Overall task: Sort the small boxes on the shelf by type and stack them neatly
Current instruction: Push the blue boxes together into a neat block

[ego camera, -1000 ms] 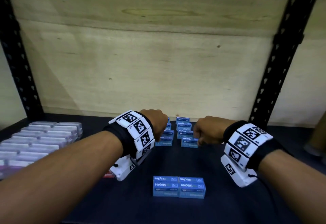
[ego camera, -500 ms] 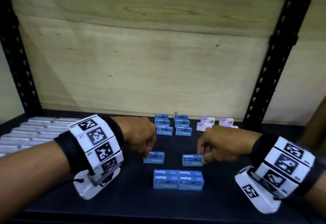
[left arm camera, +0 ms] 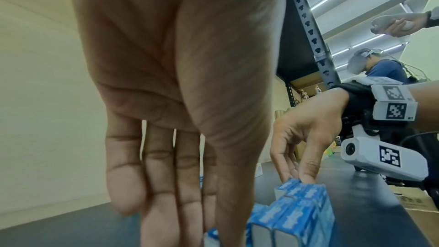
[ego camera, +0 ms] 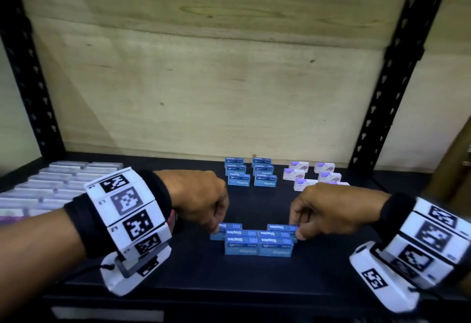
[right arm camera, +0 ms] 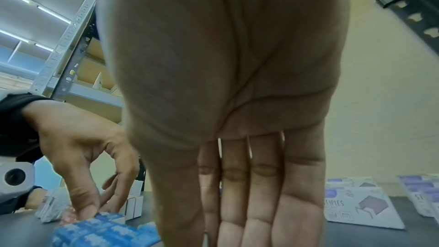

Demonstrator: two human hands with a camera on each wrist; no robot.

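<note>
Head view shows both hands lowered to the cluster of blue staple boxes near the front edge of the dark shelf, about midway along it. The left hand pinches one blue box at the cluster's rear left corner, thumb on its near side and fingers behind it. The right hand pinches another blue box at the rear right corner, thumb and fingers closed on its outer end. Both boxes touch the cluster. Toward the shelf's back edge stand two short rows of more blue boxes, with white and purple boxes just beside them, nearer the right edge. Pale boxes fill the left edge.
</note>
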